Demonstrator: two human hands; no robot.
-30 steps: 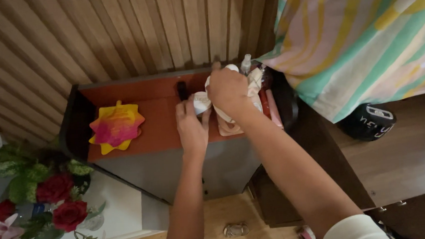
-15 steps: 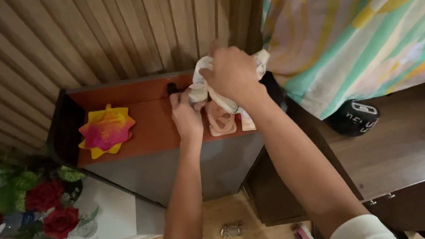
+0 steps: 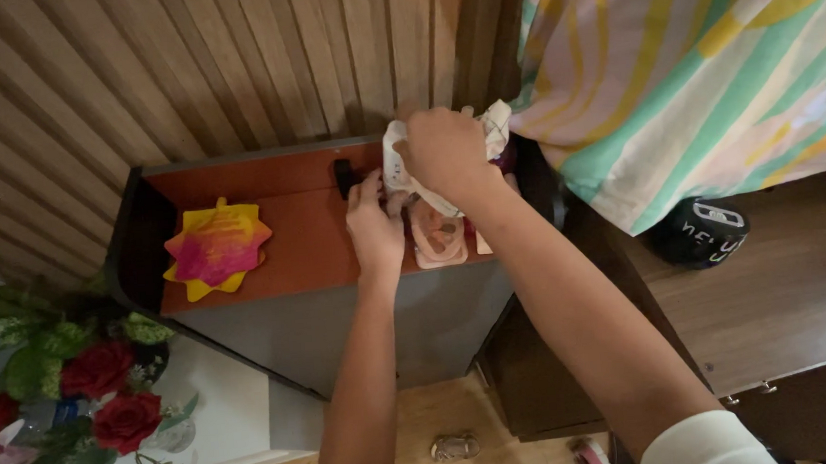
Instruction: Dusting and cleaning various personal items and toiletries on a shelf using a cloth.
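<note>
My right hand [image 3: 441, 152] is closed around a crumpled white cloth [image 3: 495, 124] above the right end of a reddish-brown cabinet top [image 3: 302, 245]. Under that hand lies a small pinkish object [image 3: 438, 240], partly hidden. My left hand [image 3: 374, 225] rests on the cabinet top beside it, fingertips near a small dark object [image 3: 343, 177]; I cannot tell whether it grips anything.
A yellow and pink star-shaped mat [image 3: 215, 248] lies on the cabinet's left part. Red and pink flowers [image 3: 77, 411] stand at lower left. A striped curtain [image 3: 702, 66] hangs at upper right over a wooden desk [image 3: 786, 303] with a black object [image 3: 699, 231]. Slatted wood wall behind.
My right hand has lifted the white cloth a little higher off the pinkish object. The left hand stays beside it on the cabinet top. The view has shifted slightly.
</note>
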